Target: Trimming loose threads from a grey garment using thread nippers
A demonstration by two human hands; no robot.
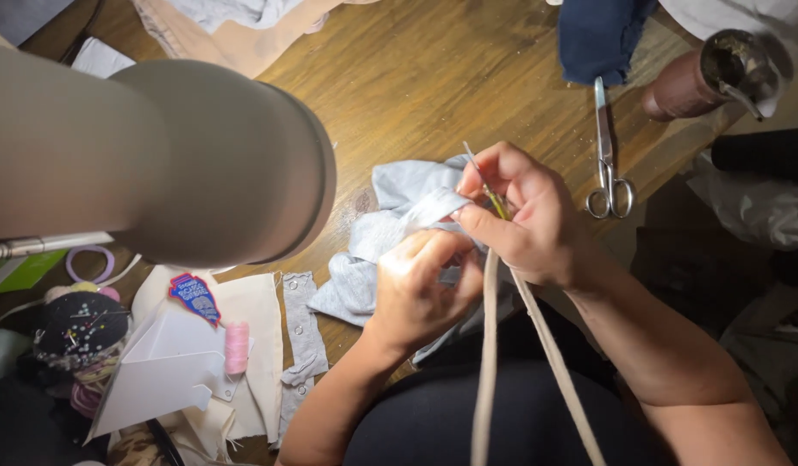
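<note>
At frame centre, our left hand (420,289) pinches the grey fabric (390,233) taut, steadying it. Our right hand (524,216), closed, grips a seam ripper (485,183) against it.

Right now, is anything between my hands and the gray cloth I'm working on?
Nothing visible. The left hand rests on the gray cloth and pinches its pale strip. The right hand touches that strip while holding a thin tool. The measuring tape hangs beside them.
</note>
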